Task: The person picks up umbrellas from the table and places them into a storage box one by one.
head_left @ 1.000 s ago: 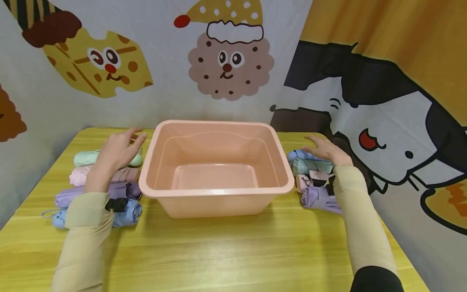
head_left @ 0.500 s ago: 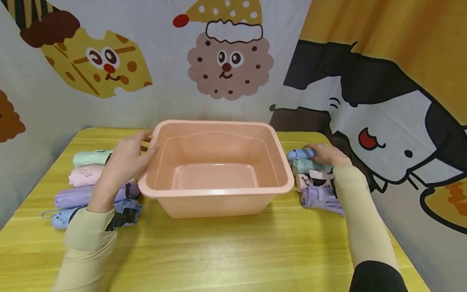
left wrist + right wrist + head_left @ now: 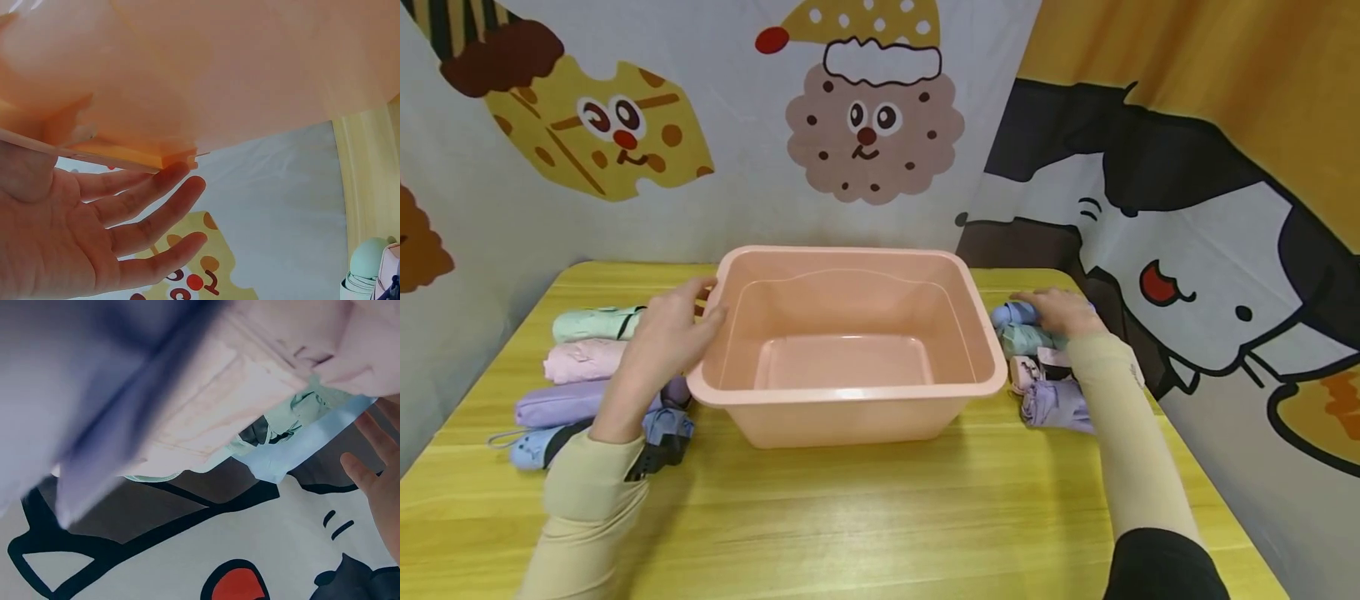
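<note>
In the head view my left hand [image 3: 673,329] is at the left rim of a pink plastic basin [image 3: 850,396]. The left wrist view shows its thumb hidden behind the rim and the fingers [image 3: 156,225] reaching along the outside, so the hand grips the rim. My right hand [image 3: 1060,310] lies over a blue folding umbrella [image 3: 1015,314], the rearmost of the right group. Its visible fingers [image 3: 359,469] look spread and straight in the right wrist view; the part touching the umbrella is partly out of frame.
Left of the basin lie mint [image 3: 597,323], pink [image 3: 583,361], purple [image 3: 561,404] and blue [image 3: 531,450] folding umbrellas. On the right are green [image 3: 1024,339], pale pink [image 3: 1024,375] and purple [image 3: 1056,406] ones. A printed curtain [image 3: 752,167] hangs behind the table [image 3: 865,517].
My left hand has moved right from above the left umbrellas to the basin's rim. My right hand has come down onto the blue umbrella and shifted slightly left. The basin stays put.
</note>
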Demonstrator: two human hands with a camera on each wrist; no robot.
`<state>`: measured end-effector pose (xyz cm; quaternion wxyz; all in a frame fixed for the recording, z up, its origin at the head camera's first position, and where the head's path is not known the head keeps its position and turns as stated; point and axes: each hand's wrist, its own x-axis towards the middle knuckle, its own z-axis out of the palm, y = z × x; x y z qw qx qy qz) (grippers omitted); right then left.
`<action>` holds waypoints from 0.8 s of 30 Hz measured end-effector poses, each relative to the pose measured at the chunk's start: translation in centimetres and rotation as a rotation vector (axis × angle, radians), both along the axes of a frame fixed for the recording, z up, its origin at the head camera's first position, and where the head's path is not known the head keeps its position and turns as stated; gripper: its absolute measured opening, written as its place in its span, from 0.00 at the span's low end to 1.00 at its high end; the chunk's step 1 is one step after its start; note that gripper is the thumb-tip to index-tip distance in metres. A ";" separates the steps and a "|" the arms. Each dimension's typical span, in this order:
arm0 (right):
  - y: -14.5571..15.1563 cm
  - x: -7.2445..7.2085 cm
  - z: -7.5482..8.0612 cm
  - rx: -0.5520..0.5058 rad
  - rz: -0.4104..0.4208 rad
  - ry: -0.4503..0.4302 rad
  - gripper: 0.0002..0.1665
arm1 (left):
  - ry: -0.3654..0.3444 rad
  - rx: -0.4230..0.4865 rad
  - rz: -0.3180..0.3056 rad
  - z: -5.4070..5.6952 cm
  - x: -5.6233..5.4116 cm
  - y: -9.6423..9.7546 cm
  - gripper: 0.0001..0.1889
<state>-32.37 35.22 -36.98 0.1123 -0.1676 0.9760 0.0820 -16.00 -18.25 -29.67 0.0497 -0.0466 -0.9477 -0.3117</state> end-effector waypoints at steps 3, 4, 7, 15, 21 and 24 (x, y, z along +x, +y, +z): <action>0.0 -0.4 0.0 -0.012 -0.029 -0.021 0.36 | -0.002 0.004 0.004 0.0 0.0 0.0 0.27; 0.0 -0.5 -0.1 -0.017 -0.040 -0.031 0.36 | -0.005 0.004 0.007 0.0 0.0 0.0 0.28; 0.0 -0.8 -0.2 -0.037 -0.062 -0.060 0.35 | -0.012 0.000 0.014 0.0 -0.1 0.0 0.28; 0.0 -1.2 -0.5 -0.068 -0.081 -0.131 0.34 | -0.009 0.001 0.018 -0.2 -0.1 -0.1 0.28; 0.5 -1.1 -0.8 -0.054 -0.048 -0.113 0.33 | -0.009 0.008 0.014 -0.4 -0.2 -0.1 0.28; 0.8 -1.0 -0.9 -0.058 -0.040 -0.093 0.33 | -0.007 0.007 0.014 -0.5 -0.2 -0.1 0.28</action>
